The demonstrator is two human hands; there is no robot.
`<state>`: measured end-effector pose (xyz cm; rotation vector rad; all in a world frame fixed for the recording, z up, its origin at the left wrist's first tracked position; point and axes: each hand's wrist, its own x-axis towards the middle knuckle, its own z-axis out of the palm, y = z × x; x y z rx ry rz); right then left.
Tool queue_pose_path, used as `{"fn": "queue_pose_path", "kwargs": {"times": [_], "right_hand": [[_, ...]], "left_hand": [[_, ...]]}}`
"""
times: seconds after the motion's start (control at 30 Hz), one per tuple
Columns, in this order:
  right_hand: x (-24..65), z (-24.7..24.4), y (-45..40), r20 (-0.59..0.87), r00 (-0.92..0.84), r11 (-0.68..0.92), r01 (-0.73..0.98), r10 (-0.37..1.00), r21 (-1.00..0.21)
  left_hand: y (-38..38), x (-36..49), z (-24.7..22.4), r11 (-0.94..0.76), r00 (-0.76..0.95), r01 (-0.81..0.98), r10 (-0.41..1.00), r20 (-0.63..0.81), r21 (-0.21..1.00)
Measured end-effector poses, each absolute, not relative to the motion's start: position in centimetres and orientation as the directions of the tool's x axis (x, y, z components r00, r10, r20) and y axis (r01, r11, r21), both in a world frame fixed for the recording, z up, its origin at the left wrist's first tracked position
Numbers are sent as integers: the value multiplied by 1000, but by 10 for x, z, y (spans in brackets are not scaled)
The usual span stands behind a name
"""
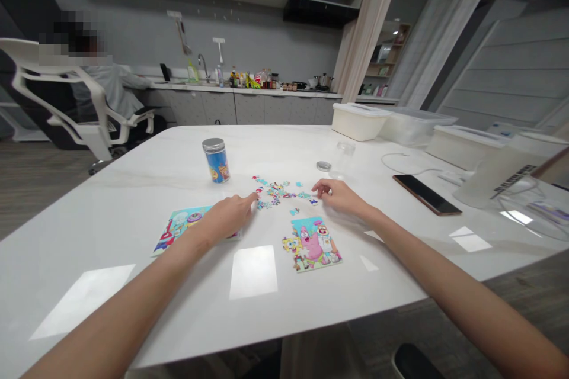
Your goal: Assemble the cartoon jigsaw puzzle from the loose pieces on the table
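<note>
Loose jigsaw pieces (278, 190) lie in a small heap on the white table, with several strays around it. My left hand (233, 213) reaches to the heap's left edge, index finger stretched out at the pieces; its other fingers are partly hidden. On the right side, my right hand (335, 195) hovers low with fingers bent and apart, close to a few stray pieces, and I see nothing held in it. Nearer me lies a partly joined cartoon puzzle (313, 243), its left side uneven. A colourful picture sheet (178, 228) lies partly under my left forearm.
A silver-lidded jar with a blue label (216, 161) stands behind my left hand. Beyond my right hand are a clear jar (345, 157) and a loose lid (323, 166). A phone (425, 194), cables and storage boxes (359, 121) occupy the right. A person (106, 89) sits back left.
</note>
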<state>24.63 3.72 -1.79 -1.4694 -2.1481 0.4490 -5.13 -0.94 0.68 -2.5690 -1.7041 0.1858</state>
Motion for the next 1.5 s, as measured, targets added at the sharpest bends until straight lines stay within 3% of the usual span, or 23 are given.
{"fn": "queue_pose_path", "kwargs": {"times": [0.3,0.6,0.8,1.0,1.13,1.23,1.5], "right_hand": [[242,-17,34,203,-295,354,676,934,-647],[244,-19,36,267,-327,419,767,907,-485],[243,-23,31,221,-416,470,743,882,-476],[244,-25,34,312,-366,475,759,877,-445],[238,-24,28,332,-546,639,652,769,-408],[232,-25,23,264,-698,738,566,666,-367],[212,-5,40,185,-795,811,535,578,-238]], "left_hand": [[-9,-52,8,-442,434,887,897,-80,-134],[-11,-49,8,-394,386,908,919,-83,-142],[-7,-52,5,-423,416,899,906,-85,-110],[-8,-53,3,-456,454,886,890,-51,-85],[-9,-52,0,-480,478,874,877,-41,-77],[-9,-51,0,-472,470,877,881,-44,-86],[-14,-48,7,-457,452,885,889,-69,-91]]}}
